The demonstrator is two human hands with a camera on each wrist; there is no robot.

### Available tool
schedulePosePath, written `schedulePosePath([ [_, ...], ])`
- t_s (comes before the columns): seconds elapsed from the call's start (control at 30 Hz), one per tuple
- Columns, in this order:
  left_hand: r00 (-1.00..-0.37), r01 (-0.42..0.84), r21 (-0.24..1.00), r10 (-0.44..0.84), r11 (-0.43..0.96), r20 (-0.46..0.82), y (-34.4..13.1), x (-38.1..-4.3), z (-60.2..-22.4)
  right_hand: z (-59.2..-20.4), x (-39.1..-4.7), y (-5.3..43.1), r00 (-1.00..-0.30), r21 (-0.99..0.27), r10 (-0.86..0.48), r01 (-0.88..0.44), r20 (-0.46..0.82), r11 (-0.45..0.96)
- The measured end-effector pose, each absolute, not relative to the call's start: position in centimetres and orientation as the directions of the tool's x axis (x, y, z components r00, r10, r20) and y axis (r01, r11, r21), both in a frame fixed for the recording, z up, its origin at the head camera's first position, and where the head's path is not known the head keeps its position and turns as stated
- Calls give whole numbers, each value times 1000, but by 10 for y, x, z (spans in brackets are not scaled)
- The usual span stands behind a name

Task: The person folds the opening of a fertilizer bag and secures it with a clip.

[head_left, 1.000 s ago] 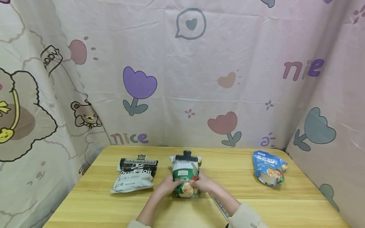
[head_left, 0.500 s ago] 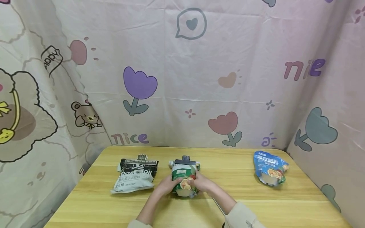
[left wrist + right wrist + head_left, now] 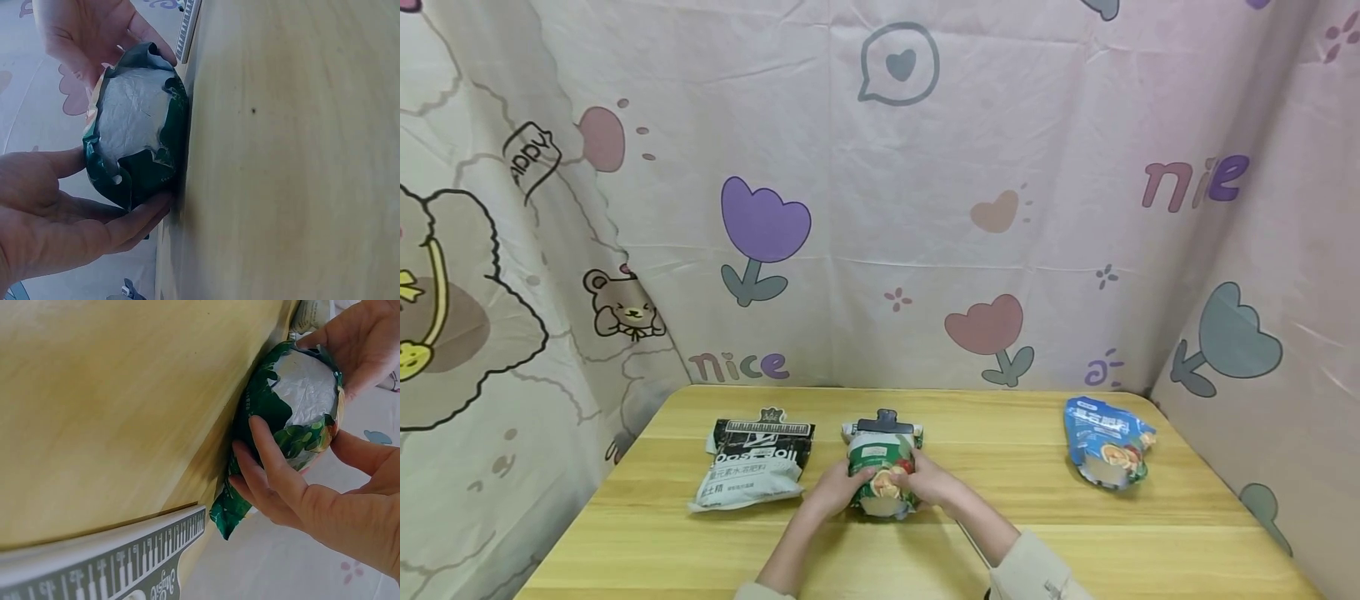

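Observation:
A plump green and white pouch with fruit and vegetables printed on it lies at the middle of the table. A black clip sits across its far end. My left hand grips the left side, thumb on the front face. On the right side my right hand holds it the same way. The left wrist view shows the pouch's silvery, crumpled bottom between both hands. In the right wrist view, fingers of the right hand press along its green underside, near the tabletop.
A black and white bag with a piano-key clip lies to the left. A blue pouch lies far right. A piano-key patterned strip lies near the right wrist, mostly hidden by the forearm in the head view. A printed curtain stands behind.
Over the last second the pouch's clipped end has come down and shifted slightly left, with both hands staying on its sides. Since half a second ago almost nothing has moved.

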State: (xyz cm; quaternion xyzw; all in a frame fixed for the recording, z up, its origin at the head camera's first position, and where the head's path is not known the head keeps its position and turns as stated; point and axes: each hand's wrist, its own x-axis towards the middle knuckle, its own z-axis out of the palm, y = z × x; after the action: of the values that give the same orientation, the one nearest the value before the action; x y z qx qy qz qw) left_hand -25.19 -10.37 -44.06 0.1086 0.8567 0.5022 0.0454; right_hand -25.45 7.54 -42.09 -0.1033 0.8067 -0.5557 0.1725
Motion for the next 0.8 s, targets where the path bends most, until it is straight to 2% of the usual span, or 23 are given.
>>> schedulePosePath([
  [0.23, -985, 126, 817, 171, 562, 34, -103, -246, -436, -421, -253, 78, -902, -956, -394, 62, -177, 286],
  [0.4, -989, 140, 740, 123, 658, 78, -98, -243, -431, -414, -247, 94, -906, -949, -391, 32, -159, 313],
  [0.57, -989, 150, 722, 105, 676, 107, -88, -245, -422, -400, -241, 138, -939, -951, -326, 3, -109, 310],
  [0.8, -966, 251, 794, 190, 554, 173, -56, -248, -402, -372, -245, 234, -989, -955, -144, -14, -30, 296],
])
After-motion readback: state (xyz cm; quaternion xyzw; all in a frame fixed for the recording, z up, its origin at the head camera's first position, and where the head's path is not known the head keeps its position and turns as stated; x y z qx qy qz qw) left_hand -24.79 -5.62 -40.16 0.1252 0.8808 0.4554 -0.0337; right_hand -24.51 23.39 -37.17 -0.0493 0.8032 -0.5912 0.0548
